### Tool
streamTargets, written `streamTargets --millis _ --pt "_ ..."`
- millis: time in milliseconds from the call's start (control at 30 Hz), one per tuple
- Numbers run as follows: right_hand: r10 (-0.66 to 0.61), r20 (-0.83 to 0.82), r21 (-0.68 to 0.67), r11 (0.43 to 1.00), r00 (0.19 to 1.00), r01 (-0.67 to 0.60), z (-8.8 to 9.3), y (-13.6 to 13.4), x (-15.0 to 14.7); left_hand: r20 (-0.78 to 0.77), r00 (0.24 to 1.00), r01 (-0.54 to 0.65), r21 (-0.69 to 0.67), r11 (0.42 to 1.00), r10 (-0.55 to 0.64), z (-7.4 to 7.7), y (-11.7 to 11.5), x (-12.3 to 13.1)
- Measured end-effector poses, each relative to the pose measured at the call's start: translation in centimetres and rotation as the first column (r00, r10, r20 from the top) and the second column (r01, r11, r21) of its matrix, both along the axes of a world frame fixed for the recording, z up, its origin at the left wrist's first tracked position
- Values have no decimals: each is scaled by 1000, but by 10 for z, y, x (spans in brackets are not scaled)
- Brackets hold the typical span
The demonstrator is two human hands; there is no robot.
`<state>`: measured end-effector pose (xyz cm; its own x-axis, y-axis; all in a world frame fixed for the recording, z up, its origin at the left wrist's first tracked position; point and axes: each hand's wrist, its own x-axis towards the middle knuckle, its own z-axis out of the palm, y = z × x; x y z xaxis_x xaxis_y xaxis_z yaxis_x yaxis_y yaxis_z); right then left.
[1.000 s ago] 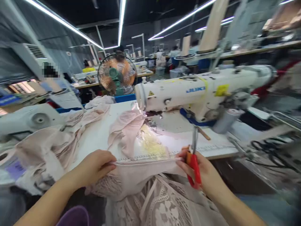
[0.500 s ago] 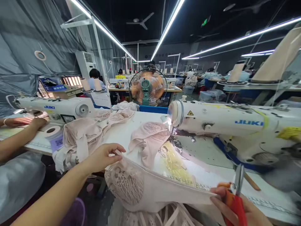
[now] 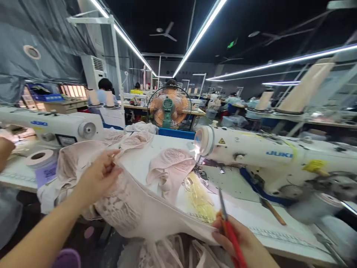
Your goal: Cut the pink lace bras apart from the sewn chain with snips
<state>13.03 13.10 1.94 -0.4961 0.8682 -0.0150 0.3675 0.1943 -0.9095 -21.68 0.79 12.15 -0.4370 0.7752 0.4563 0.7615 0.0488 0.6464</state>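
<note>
Between my two hands stretches a pale pink bra (image 3: 158, 217) with a lace cup. My left hand (image 3: 97, 176) pinches its upper edge at the left, beside a heap of similar bras (image 3: 74, 158). My right hand (image 3: 241, 238) grips the bra's narrow right end and also holds red-handled scissors (image 3: 233, 238), blades pointing up. Another pink bra (image 3: 170, 167) lies on the table, one edge by the needle of the right sewing machine (image 3: 248, 147). More pink pieces with straps (image 3: 170, 255) hang below the held one.
A yellow piece in clear plastic (image 3: 199, 201) and a wooden-handled tool (image 3: 275, 212) lie on the table (image 3: 295, 242). At left are a tape roll (image 3: 40, 158), another sewing machine (image 3: 64, 124) and a co-worker's hand (image 3: 5, 150). A fan (image 3: 169, 108) stands beyond.
Both hands have moved left with the bra, the left one rising toward the heap. The scissors have tilted leftward. My view has turned slightly right.
</note>
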Motion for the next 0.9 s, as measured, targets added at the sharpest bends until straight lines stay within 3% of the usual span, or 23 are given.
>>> streamTargets --millis 33,67,100,167,233,300,367,467,567,700,900 --pt "94 17 -42 995 995 -93 11 -4 -16 -195 975 -105 14 994 105 15 10 -13" --pt "191 39 -68 980 981 -188 19 -4 -32 -249 957 -141 48 989 148 30 23 -25" --pt "206 84 -40 978 975 -204 26 -1 -48 -286 944 -152 74 986 167 42 39 -35" --pt "107 322 168 971 941 -168 31 12 -77 -355 910 -179 134 975 216 57 72 -48" --pt "-6 391 273 956 920 -110 28 28 -101 -431 879 -149 157 976 204 55 98 -50" --pt "-66 433 338 936 899 -94 20 39 -119 -506 847 -104 145 984 164 36 111 -47" --pt "-64 470 372 919 880 -131 9 42 -128 -545 830 -71 99 993 114 3 109 -41" --pt "24 510 385 887 860 -253 -5 38 -128 -585 806 46 -87 995 -89 -51 93 -27" --pt "118 536 370 857 836 -358 -9 30 -116 -562 767 177 -278 944 -310 -85 80 -8" --pt "177 563 334 845 807 -418 -3 22 -89 -488 729 281 -425 861 -479 -96 88 16" --pt "116 569 294 896 814 -334 6 15 -16 -444 753 237 -507 829 -486 -97 120 28"
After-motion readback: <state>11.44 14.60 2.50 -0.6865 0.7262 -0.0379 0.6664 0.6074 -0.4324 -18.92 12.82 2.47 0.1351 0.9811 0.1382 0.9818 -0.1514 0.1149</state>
